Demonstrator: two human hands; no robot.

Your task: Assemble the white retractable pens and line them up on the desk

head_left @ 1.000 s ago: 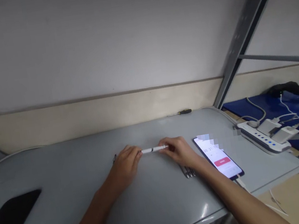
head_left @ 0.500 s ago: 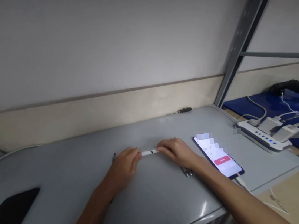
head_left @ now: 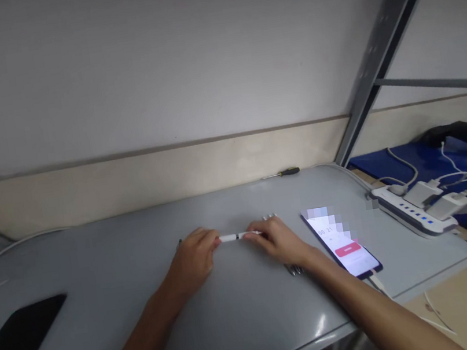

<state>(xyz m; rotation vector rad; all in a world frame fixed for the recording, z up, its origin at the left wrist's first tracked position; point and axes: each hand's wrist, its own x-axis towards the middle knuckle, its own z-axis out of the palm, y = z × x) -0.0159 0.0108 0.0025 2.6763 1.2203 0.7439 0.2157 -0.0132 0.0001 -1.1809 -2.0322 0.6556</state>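
While the left hand point(head_left: 193, 257) had its grip closed around one end of a white pen point(head_left: 228, 238), the right hand point(head_left: 276, 240) pinched the other end. The pen lay level between them over the tabletop point(head_left: 245, 313). A phone point(head_left: 352, 262) and a power strip point(head_left: 397, 210) lay to the right, a screwdriver point(head_left: 289, 172) near the wall point(head_left: 172, 175).

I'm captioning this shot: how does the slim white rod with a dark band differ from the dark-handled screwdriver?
The slim white rod with a dark band is held between the left hand and right hand; the dark-handled screwdriver lies untouched at the back of the grey desk. The rod's visible part is mostly white, while the screwdriver has a dark, yellow-marked handle and a thin, metallic-looking shaft. Both are slender and run roughly crosswise in view.
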